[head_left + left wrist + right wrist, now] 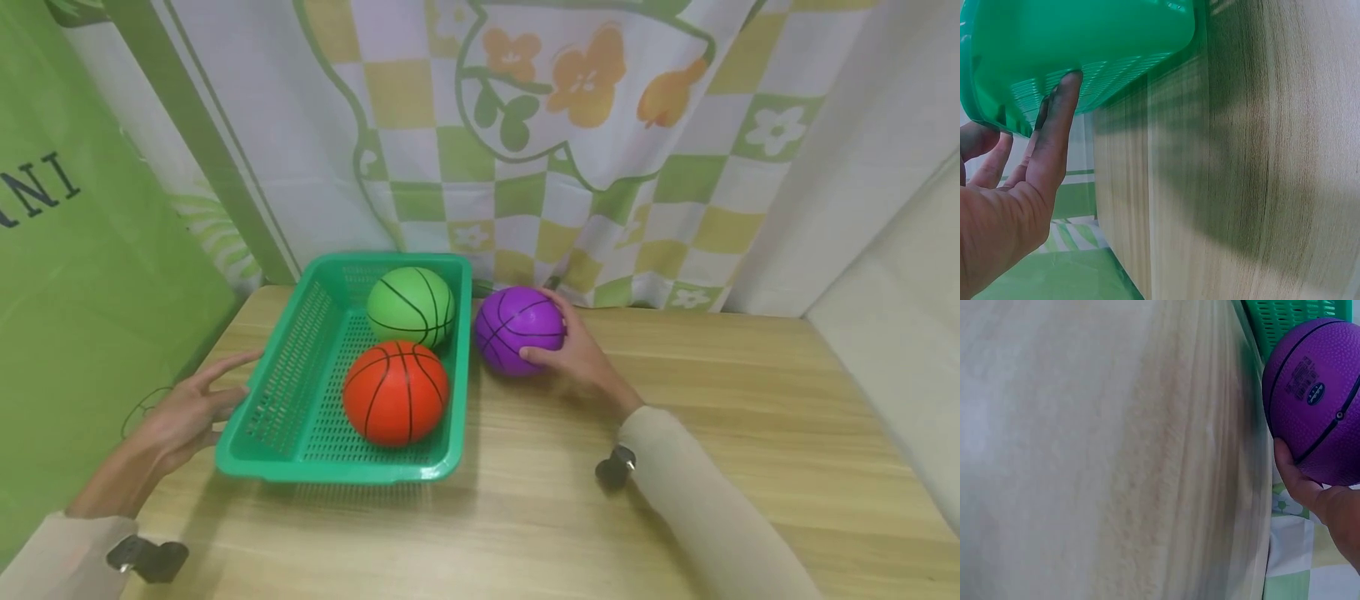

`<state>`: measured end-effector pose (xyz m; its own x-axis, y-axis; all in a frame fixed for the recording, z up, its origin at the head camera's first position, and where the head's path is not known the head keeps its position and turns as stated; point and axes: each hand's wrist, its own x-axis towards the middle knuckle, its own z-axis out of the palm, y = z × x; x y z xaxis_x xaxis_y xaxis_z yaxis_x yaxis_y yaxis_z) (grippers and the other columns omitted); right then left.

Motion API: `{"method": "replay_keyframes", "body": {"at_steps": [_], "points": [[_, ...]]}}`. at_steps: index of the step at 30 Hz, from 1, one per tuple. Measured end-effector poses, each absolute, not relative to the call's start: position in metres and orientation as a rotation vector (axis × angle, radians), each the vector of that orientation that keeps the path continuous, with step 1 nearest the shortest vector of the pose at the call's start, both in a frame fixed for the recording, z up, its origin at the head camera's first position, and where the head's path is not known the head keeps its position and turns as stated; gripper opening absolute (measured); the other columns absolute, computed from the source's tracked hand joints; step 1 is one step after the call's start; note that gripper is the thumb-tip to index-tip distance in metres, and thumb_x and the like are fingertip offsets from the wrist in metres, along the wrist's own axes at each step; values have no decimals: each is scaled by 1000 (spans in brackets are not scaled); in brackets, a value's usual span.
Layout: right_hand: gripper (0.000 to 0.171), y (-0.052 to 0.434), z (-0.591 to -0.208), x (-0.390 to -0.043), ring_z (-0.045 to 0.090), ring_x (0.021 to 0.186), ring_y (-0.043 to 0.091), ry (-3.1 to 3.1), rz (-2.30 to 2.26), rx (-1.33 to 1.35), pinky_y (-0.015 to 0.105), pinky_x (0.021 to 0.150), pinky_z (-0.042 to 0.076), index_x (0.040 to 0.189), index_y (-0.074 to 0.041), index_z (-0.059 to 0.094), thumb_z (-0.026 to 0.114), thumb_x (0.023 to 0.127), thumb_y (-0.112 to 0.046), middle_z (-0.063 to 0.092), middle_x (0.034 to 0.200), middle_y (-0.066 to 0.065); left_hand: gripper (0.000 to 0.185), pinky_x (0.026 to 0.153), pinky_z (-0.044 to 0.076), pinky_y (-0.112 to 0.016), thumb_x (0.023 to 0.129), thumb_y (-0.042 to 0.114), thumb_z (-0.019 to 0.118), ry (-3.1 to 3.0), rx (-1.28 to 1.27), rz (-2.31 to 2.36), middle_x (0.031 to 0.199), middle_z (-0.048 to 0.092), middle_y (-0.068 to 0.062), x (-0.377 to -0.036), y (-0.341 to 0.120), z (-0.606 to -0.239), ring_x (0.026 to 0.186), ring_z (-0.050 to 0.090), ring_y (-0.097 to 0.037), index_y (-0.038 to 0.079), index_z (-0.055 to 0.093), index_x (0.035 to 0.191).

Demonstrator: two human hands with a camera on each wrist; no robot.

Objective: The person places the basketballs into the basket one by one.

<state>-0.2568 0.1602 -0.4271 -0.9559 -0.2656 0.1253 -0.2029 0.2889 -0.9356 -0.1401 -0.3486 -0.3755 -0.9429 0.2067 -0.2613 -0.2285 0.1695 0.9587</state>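
Note:
My right hand (581, 357) grips a small purple basketball (510, 332) from its right side, thumb in front and fingers behind. In the right wrist view the purple ball shows printed text, with the thumb against it. That ball is just right of a green plastic basket (341, 472) with slotted walls. Inside the basket, a light green basketball (405, 304) lies at the back and a red basketball (397, 396) in front of it, both toward the right. My left hand (180, 421) is at the basket's left side, its extended fingers (1060, 112) touching the outer wall.
Basket and purple ball are on a wooden table (675, 375). Behind the table's back edge hangs a checked, flowered curtain (525, 192). Green cloth (67, 275) hangs along the left, and a pale wall (900, 333) borders the right.

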Motion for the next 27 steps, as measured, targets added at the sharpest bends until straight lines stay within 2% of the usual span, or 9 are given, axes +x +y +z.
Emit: {"method": "replay_keyframes", "body": {"at_steps": [13, 16, 19, 21, 23, 27], "points": [[97, 171, -410, -252, 49, 128, 43, 2471, -1802, -510, 55, 102, 46, 156, -27, 30, 86, 78, -15, 35, 151, 19, 62, 87, 58, -45, 107, 15, 48, 2115, 29, 1818, 120, 61, 7, -142, -353, -379, 106, 66, -16, 23, 18, 161], [98, 176, -406, -252, 49, 127, 45, 2497, -1768, -510, 57, 102, 46, 157, -25, 28, 86, 78, -16, 36, 150, 23, 63, 88, 58, -45, 108, 15, 48, 2145, 33, 1789, 126, 58, -1, -145, -351, -378, 107, 66, -15, 22, 17, 162], [99, 183, -401, -251, 49, 126, 46, 2539, -1715, -497, 58, 102, 46, 157, -25, 27, 86, 78, -20, 37, 149, 24, 62, 89, 57, -43, 108, 17, 47, 2171, 44, 1760, 137, 48, -14, -148, -348, -377, 108, 64, -13, 20, 16, 162], [98, 186, -398, -251, 49, 126, 46, 2550, -1704, -489, 59, 101, 46, 157, -26, 28, 86, 78, -20, 37, 149, 24, 62, 90, 57, -42, 108, 18, 47, 2168, 43, 1758, 140, 44, -18, -149, -347, -377, 109, 63, -13, 21, 16, 162], [98, 186, -396, -251, 50, 125, 45, 2556, -1698, -491, 59, 101, 46, 157, -26, 28, 86, 78, -21, 38, 149, 23, 62, 90, 57, -42, 108, 18, 47, 2155, 39, 1768, 138, 48, -14, -148, -347, -378, 109, 64, -14, 22, 16, 162], [99, 180, -392, -250, 51, 124, 44, 2543, -1688, -520, 57, 100, 48, 157, -25, 29, 87, 76, -22, 38, 149, 22, 61, 87, 58, -42, 108, 17, 48, 2124, 26, 1808, 124, 60, 5, -142, -351, -378, 107, 66, -16, 24, 19, 161]]}}
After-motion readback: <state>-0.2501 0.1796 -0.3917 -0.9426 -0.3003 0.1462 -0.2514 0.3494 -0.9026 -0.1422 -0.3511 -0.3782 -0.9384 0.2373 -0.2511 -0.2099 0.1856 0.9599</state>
